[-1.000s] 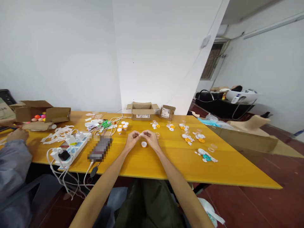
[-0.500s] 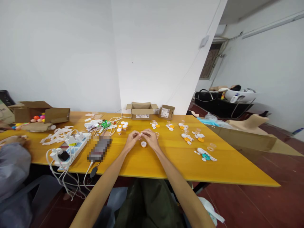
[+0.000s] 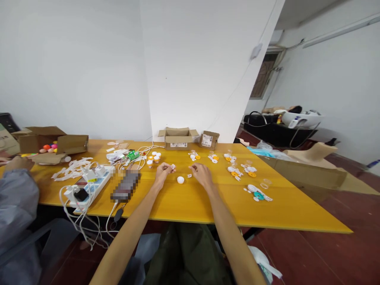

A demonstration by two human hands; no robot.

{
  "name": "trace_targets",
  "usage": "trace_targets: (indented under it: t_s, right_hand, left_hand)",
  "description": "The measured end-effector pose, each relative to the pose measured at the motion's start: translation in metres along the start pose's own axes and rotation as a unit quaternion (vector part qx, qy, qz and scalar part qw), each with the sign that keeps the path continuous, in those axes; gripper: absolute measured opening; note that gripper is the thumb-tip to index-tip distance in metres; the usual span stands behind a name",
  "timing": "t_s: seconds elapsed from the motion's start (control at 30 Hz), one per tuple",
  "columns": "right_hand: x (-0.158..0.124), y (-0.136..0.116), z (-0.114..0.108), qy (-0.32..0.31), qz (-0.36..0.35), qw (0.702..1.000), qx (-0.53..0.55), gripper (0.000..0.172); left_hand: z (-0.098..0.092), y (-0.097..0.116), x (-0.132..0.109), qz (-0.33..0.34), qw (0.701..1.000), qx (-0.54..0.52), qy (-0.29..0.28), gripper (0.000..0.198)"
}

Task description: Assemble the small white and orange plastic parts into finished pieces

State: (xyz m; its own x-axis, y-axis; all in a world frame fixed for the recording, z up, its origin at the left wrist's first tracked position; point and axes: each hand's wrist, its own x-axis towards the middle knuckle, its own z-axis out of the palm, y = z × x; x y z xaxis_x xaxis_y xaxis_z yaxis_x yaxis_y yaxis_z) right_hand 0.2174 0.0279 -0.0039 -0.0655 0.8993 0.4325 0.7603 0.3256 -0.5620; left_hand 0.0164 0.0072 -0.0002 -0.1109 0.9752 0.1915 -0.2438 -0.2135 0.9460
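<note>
My left hand point(image 3: 164, 173) pinches a small white piece with dark marks point(image 3: 173, 167). To its right, my right hand point(image 3: 202, 173) is over the table with its fingers bent; whether they hold anything is too small to tell. Just left of the right fingertips is another small white piece with dark marks point(image 3: 189, 175). A round white part point(image 3: 180, 180) lies on the table between and slightly below the hands. Several white and orange round pieces point(image 3: 154, 158) stand left of my left hand.
Two cardboard boxes point(image 3: 177, 139) point(image 3: 209, 139) stand at the back. Small groups of parts point(image 3: 234, 172) lie to the right, one with a teal disc point(image 3: 258, 195). Left are a power strip point(image 3: 97, 186), cables and a blurred-out phone. A person's sleeve point(image 3: 19, 202) is at far left.
My hands, earlier together above the round part, have moved apart. Small white pieces now show at the left fingertips and near the right ones. The round part looks plain white on top now.
</note>
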Motion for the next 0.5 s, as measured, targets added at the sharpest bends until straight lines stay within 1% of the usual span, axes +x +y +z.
trace_targets:
  t_s: [0.1,0.17,0.33,0.5]
  right_hand:
    - [-0.0034,0.0001,0.0011,-0.042,-0.015,0.998,-0.047,0.016]
    - [-0.0047,-0.0012,0.0027,-0.059,-0.023,0.996,-0.061,0.015]
    - [-0.0047,-0.0004,0.0056,-0.086,-0.062,0.992,-0.063,0.005]
    - [-0.0049,-0.0031,0.0096,-0.094,-0.087,0.991,-0.045,0.018]
  left_hand:
    - [-0.0030,-0.0019,0.0022,-0.016,0.999,-0.030,0.011,0.043]
    - [-0.0051,-0.0030,0.0037,-0.020,0.999,-0.044,0.018,0.042]
    - [-0.0072,-0.0047,0.0060,-0.025,0.998,-0.061,0.020,0.040]
    - [-0.0048,-0.0039,0.0042,-0.024,0.997,-0.069,0.002,0.041]
